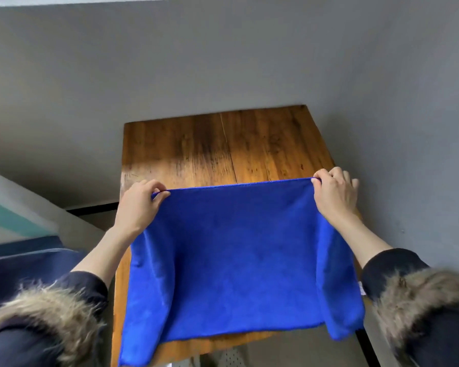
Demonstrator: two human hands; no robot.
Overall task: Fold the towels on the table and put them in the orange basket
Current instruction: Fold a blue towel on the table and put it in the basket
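Note:
A blue towel [239,258] hangs spread out above the near half of the wooden table [223,144]. My left hand [141,202] pinches its top left corner. My right hand [334,192] pinches its top right corner. The top edge is stretched straight between both hands, and the two sides droop in loose folds. The lower edge hangs past the table's near edge. No orange basket is in view.
The table stands against a grey wall [223,62]. A dark blue seat or cushion [24,260] lies at the lower left. Fur-trimmed dark sleeves [421,300] fill both bottom corners.

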